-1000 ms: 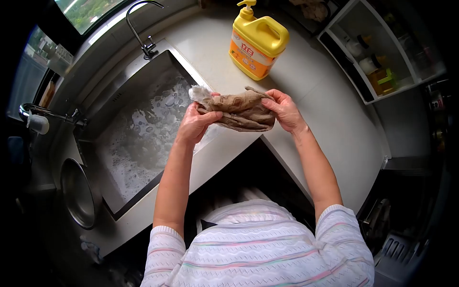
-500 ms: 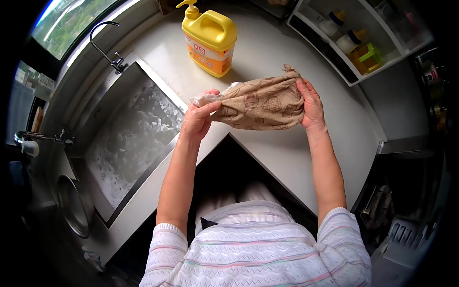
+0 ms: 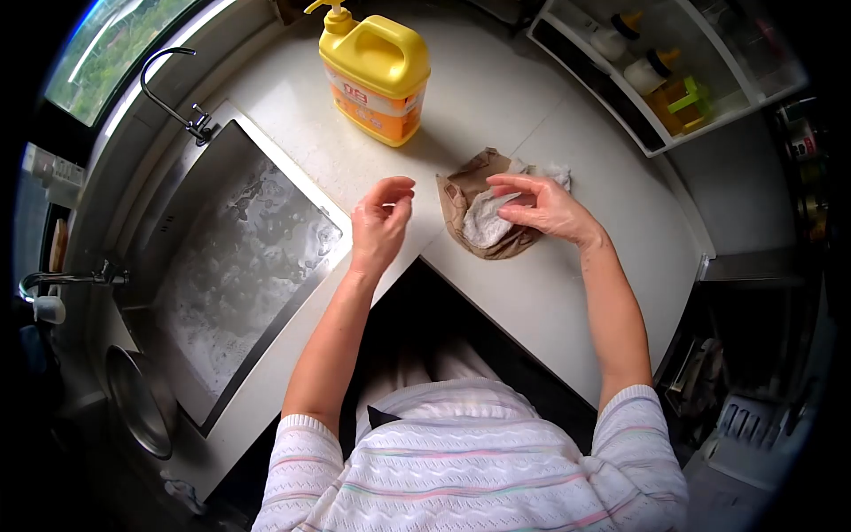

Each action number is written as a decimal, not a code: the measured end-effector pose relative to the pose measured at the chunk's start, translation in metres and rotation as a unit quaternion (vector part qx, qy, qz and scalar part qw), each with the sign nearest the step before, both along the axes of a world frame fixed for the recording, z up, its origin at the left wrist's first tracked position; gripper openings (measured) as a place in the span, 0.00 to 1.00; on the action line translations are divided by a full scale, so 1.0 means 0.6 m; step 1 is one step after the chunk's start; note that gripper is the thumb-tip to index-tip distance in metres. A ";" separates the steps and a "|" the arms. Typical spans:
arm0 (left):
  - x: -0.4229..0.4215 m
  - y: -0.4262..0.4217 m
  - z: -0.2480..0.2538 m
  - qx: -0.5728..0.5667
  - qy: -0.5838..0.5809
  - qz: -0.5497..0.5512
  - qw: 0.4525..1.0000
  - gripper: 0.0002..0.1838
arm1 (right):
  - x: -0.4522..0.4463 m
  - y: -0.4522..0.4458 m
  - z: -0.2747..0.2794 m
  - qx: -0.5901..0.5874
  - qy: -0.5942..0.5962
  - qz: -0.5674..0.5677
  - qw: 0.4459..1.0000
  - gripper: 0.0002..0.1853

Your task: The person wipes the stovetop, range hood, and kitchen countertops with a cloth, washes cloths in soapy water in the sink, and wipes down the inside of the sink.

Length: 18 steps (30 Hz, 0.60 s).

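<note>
A brown patterned cloth with a white underside (image 3: 486, 222) lies crumpled on the counter, partly folded over itself. My right hand (image 3: 551, 211) is just over the cloth, thumb and fingers apart; whether the fingertips touch it I cannot tell. Between the sink and the cloth, my left hand (image 3: 381, 228) is raised near the counter's front edge. Its fingers are loosely bent with a gap to the thumb, and nothing is in them.
On the left, the steel sink (image 3: 168, 257) holds sudsy water, with a thin curved tap (image 3: 197, 124) behind it. A yellow pump jug (image 3: 377, 75) stands at the back. A white shelf unit (image 3: 660, 146) with bottles is at the right. A metal bowl (image 3: 142, 403) sits at lower left.
The cloth, stretched between both hands earlier, now lies crumpled on the counter. My left hand has let go of it, and my right hand's fingers have spread above it.
</note>
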<state>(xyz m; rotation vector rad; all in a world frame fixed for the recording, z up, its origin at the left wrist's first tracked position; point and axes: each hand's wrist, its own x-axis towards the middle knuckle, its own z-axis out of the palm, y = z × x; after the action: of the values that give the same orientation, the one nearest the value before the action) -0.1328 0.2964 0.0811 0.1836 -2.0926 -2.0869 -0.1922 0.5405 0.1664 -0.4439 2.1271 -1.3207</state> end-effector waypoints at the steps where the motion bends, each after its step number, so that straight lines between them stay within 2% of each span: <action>1: -0.001 0.023 0.017 -0.094 0.024 -0.032 0.995 0.10 | -0.007 0.014 -0.002 -0.027 0.032 -0.051 0.998 0.19; 2: -0.003 0.049 0.033 -0.186 0.047 -0.065 0.979 0.11 | -0.016 0.022 0.004 -0.028 0.045 -0.103 0.993 0.19; 3: -0.014 0.080 0.016 -0.286 0.124 -0.099 0.945 0.14 | -0.030 0.026 0.019 -0.029 0.058 -0.153 0.986 0.18; 4: -0.031 0.113 -0.001 -0.322 0.170 -0.167 0.916 0.15 | -0.045 0.020 0.037 -0.031 0.072 -0.201 0.976 0.17; 6: -0.051 0.178 -0.002 -0.438 0.221 -0.223 0.842 0.20 | -0.068 -0.036 0.079 -0.070 0.167 -0.204 0.962 0.15; 8: -0.073 0.209 -0.045 -0.482 0.180 -0.250 0.820 0.24 | -0.104 -0.109 0.105 -0.070 0.316 -0.141 0.936 0.18; 10: -0.070 0.199 -0.064 -0.509 0.147 -0.266 0.805 0.27 | -0.147 -0.184 0.121 -0.042 0.462 -0.100 0.880 0.19; 13: -0.038 0.160 -0.055 -0.524 0.123 -0.258 0.802 0.29 | -0.158 -0.272 0.164 0.167 0.432 -0.065 0.884 0.41; 16: 0.019 0.072 -0.047 -0.524 0.067 -0.228 0.818 0.30 | -0.189 -0.298 0.114 0.181 0.423 -0.017 0.888 0.20; 18: 0.030 0.016 -0.039 -0.551 0.012 -0.185 0.814 0.31 | -0.204 -0.301 0.099 0.138 0.410 -0.046 0.900 0.18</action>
<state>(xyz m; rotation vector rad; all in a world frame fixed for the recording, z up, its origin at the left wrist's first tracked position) -0.1147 0.3063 0.0579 -0.4384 -3.0749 -0.6364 -0.3147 0.3598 0.2257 -0.9048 2.9987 -0.9220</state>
